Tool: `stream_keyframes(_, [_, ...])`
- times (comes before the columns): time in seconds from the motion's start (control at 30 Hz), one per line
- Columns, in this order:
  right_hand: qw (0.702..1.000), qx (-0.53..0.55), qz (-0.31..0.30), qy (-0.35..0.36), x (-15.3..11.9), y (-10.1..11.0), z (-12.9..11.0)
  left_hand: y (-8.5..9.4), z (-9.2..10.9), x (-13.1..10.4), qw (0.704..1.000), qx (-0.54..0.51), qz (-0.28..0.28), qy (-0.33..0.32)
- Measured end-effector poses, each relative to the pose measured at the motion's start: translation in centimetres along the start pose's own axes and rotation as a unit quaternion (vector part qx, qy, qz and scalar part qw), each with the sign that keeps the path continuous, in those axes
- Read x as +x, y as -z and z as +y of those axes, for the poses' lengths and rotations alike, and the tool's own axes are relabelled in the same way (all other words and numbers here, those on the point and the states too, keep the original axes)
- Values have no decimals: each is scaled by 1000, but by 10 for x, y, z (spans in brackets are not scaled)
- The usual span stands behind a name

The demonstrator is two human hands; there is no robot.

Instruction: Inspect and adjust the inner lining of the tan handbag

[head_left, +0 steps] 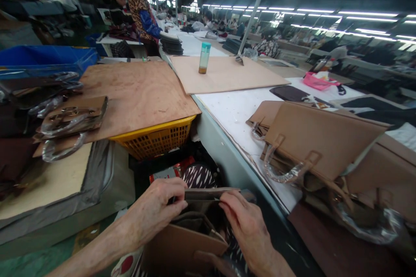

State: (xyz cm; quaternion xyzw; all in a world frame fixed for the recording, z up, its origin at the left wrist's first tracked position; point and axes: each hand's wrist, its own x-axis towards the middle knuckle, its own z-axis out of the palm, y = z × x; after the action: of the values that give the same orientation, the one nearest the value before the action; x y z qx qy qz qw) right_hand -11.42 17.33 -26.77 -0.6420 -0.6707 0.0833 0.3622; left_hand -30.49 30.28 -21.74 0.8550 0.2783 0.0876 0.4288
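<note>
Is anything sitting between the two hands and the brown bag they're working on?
Nothing visible. The left hand and the right hand both already grip the top edge of the brown bag, fingers directly on it.

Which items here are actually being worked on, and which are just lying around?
In hand:
- left hand and right hand grip the top edge of the open tan bag

Lying about:
- tan handbags with plastic-wrapped handles on the white table
- yellow crate
- teal-capped bottle
- pink pouch
</note>
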Motion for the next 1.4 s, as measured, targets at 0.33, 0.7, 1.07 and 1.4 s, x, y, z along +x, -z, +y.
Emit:
stream_keyframes(0.33, [947,245,48,-203,2,24,-2,2,-6,0,1000,-2,-8,11])
stream_keyframes(0.7, [923,304,-96,-214,17,32,23,1,-7,6,999,-29,-19,17])
stream_keyframes(1.07, [926,301,-75,-213,17,25,24,2,-11,12,999,-27,-30,24])
stream_keyframes(1.4, [921,320,-85,-203,20,22,27,5,-15,14,997,-57,-34,46])
